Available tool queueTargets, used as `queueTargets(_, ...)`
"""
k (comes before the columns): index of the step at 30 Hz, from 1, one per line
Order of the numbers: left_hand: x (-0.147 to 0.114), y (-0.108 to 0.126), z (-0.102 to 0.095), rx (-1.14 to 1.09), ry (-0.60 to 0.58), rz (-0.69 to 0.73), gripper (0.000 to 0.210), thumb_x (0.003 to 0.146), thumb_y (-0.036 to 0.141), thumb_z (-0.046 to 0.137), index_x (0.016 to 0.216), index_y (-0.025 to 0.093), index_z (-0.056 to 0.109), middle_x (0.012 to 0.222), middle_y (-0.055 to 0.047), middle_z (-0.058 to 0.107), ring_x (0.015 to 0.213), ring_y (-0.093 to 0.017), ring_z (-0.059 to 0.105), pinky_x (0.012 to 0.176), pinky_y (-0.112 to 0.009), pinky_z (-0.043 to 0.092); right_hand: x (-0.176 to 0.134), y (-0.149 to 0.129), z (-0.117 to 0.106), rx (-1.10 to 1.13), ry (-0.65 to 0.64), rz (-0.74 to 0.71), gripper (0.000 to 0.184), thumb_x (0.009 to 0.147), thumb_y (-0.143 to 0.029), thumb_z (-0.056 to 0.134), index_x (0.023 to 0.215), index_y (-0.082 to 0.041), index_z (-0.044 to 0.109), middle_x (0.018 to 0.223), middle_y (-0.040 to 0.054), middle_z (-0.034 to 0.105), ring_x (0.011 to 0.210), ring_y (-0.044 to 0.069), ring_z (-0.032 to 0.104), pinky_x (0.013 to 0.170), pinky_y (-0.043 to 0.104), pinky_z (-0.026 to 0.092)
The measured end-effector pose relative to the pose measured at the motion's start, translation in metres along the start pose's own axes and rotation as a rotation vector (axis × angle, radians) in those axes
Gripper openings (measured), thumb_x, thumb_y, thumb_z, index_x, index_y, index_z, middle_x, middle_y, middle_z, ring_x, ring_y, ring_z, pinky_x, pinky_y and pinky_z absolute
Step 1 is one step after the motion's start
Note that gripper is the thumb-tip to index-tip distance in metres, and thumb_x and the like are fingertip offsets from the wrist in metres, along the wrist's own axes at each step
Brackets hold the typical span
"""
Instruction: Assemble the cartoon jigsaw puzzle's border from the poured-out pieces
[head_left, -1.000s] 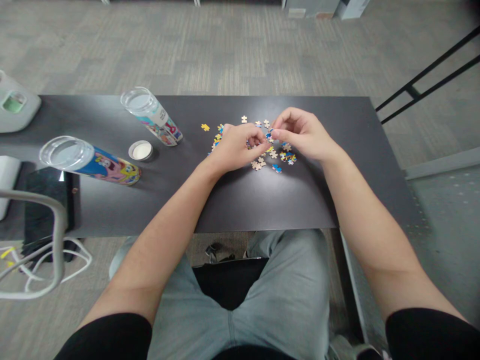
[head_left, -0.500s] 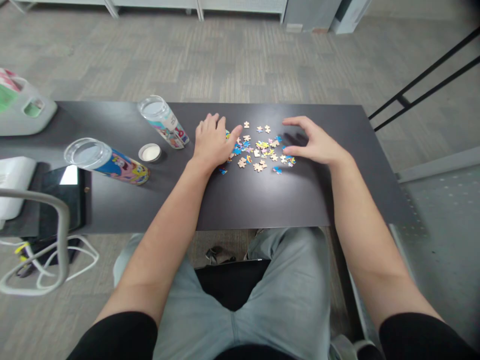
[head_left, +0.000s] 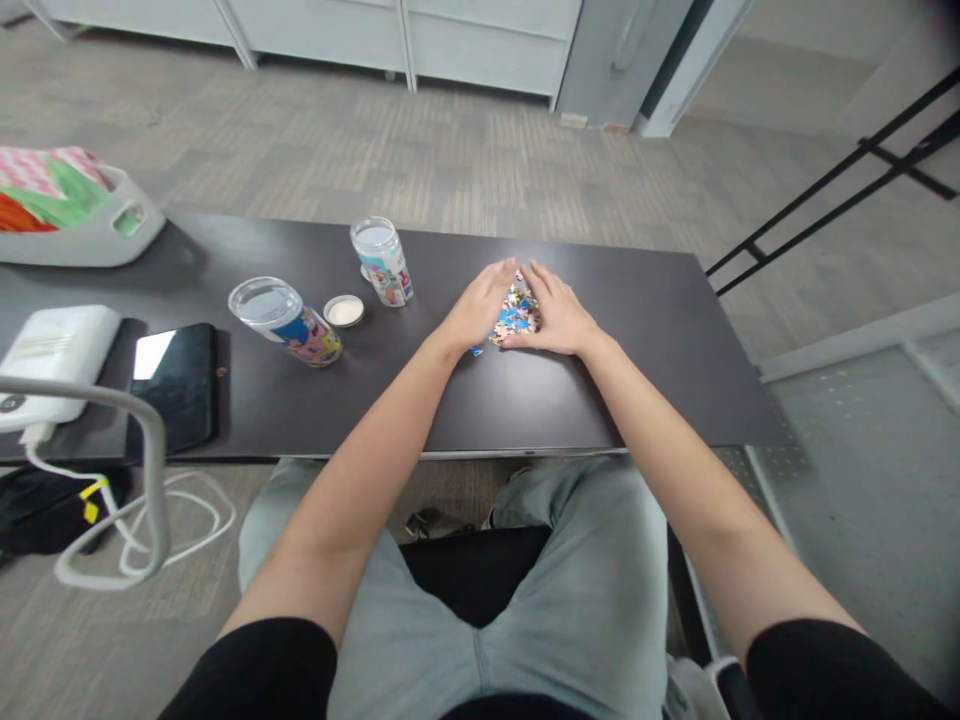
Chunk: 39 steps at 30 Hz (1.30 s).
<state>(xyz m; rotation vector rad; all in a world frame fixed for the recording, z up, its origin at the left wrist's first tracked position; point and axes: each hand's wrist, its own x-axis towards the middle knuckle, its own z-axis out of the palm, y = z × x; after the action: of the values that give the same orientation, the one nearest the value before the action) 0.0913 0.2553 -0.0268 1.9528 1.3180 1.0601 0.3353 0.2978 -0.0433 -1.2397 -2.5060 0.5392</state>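
Note:
A pile of small jigsaw puzzle pieces (head_left: 517, 315), blue, yellow and bare wood in colour, lies heaped on the dark table (head_left: 525, 410). Cupped along the pile's left side is my left hand (head_left: 480, 308), open, fingers stretched forward. My right hand (head_left: 561, 318) curves round the other side, also open, its thumb at the pile's near edge. The fingertips of both hands almost meet at the far end. One or two blue pieces (head_left: 476, 351) stick out near my left wrist. Part of the pile is hidden by the hands.
Left of my hands stand two clear-topped cartoon canisters (head_left: 306, 335) (head_left: 388, 275) with a round white-faced lid (head_left: 344, 311) between them. Farther left are a black tablet (head_left: 176, 385), a white device (head_left: 64, 350) with a cable, and a pale basket (head_left: 112, 235).
Both hands have moved inward, the right one clearly leftward. The puzzle pieces, spread out before, are now pushed together into a compact pile between them. The camera view has shifted.

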Motion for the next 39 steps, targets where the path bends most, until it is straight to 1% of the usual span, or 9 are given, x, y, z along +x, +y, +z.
queueTargets(3, -0.027, -0.003, -0.019, 0.131, -0.086, -0.075, 0.106, 0.134, 0.085, 0.019, 0.196, 0.007, 0.056, 0.206, -0.029, 0.054, 0.199, -0.041, 0.048, 0.166, -0.059, 0.034, 0.017, -0.006, 0.002, 0.015, -0.039, -0.066, 0.171, 0.078, -0.113, 0.093, 0.206, -0.010, 0.043, 0.214, 0.0317, 0.036, 0.201, 0.061, 0.030, 0.165, 0.084, 0.020)
queueTargets(6, -0.060, 0.003, -0.028, 0.368, -0.192, -0.056, 0.133, 0.118, 0.100, 0.063, 0.205, 0.001, 0.039, 0.215, -0.033, 0.030, 0.207, -0.050, 0.022, 0.170, -0.066, 0.022, 0.022, 0.001, 0.004, 0.163, 0.044, -0.173, 0.149, 0.089, -0.114, 0.080, 0.204, -0.026, 0.047, 0.208, 0.0241, 0.052, 0.196, 0.056, 0.046, 0.162, 0.084, 0.028)
queueTargets(9, -0.075, 0.017, -0.020, 0.514, -0.223, -0.062, 0.168, 0.096, 0.105, 0.091, 0.210, 0.001, 0.025, 0.218, -0.034, 0.015, 0.208, -0.054, 0.011, 0.172, -0.066, 0.014, 0.025, 0.021, 0.005, 0.447, 0.364, -0.152, 0.141, 0.095, -0.124, 0.052, 0.201, -0.031, 0.045, 0.199, 0.0233, 0.064, 0.193, 0.049, 0.053, 0.161, 0.081, 0.031)
queueTargets(14, -0.048, 0.048, 0.018, 0.569, -0.222, -0.149, 0.176, 0.093, 0.101, 0.099, 0.209, -0.004, 0.019, 0.218, -0.036, 0.012, 0.208, -0.054, 0.010, 0.172, -0.066, 0.012, 0.015, 0.060, -0.005, 0.595, 0.822, 0.144, 0.118, 0.104, -0.119, 0.029, 0.175, -0.031, 0.065, 0.170, 0.0209, 0.085, 0.174, 0.043, 0.073, 0.157, 0.076, 0.039)
queueTargets(19, -0.010, 0.060, 0.039, 0.589, -0.180, -0.239, 0.151, 0.107, 0.093, 0.090, 0.207, -0.003, 0.030, 0.217, -0.035, 0.024, 0.208, -0.052, 0.016, 0.171, -0.062, 0.019, -0.008, 0.059, -0.012, 0.455, 0.617, 0.314, 0.114, 0.115, -0.105, 0.013, 0.183, -0.027, 0.062, 0.179, 0.0235, 0.082, 0.175, 0.042, 0.074, 0.152, 0.074, 0.048)
queueTargets(23, 0.007, 0.053, 0.038, 0.612, -0.132, -0.237, 0.110, 0.120, 0.074, 0.077, 0.204, 0.010, 0.047, 0.214, -0.028, 0.038, 0.205, -0.051, 0.029, 0.166, -0.072, 0.028, -0.004, 0.030, -0.005, 0.308, 0.272, 0.163, 0.125, 0.112, -0.107, 0.032, 0.198, -0.021, 0.054, 0.201, 0.0234, 0.063, 0.189, 0.049, 0.059, 0.161, 0.076, 0.036)
queueTargets(28, 0.019, 0.051, 0.033, 0.655, -0.108, -0.278, 0.081, 0.123, 0.036, 0.061, 0.201, 0.015, 0.053, 0.211, -0.024, 0.047, 0.204, -0.044, 0.036, 0.164, -0.070, 0.034, 0.013, -0.002, 0.001, 0.327, 0.076, 0.032, 0.132, 0.109, -0.113, 0.033, 0.206, -0.024, 0.047, 0.211, 0.0137, 0.049, 0.201, 0.044, 0.040, 0.169, 0.073, 0.018)
queueTargets(35, 0.028, 0.050, 0.030, 0.657, -0.046, -0.319, 0.068, 0.131, 0.036, 0.045, 0.195, 0.020, 0.059, 0.204, -0.023, 0.058, 0.197, -0.036, 0.047, 0.161, -0.061, 0.039, 0.042, -0.013, 0.005, 0.437, 0.119, -0.051, 0.148, 0.103, -0.123, 0.027, 0.204, -0.017, 0.048, 0.211, 0.0202, 0.049, 0.199, 0.045, 0.044, 0.167, 0.067, 0.026)
queueTargets(39, 0.035, 0.048, 0.029, 0.636, 0.014, -0.357, 0.073, 0.134, 0.046, 0.034, 0.198, 0.017, 0.055, 0.210, -0.023, 0.049, 0.204, -0.040, 0.035, 0.163, -0.068, 0.034, 0.044, 0.001, 0.006, 0.609, 0.317, 0.020, 0.143, 0.104, -0.121, 0.024, 0.202, -0.020, 0.043, 0.205, 0.0228, 0.058, 0.195, 0.037, 0.051, 0.164, 0.057, 0.031)
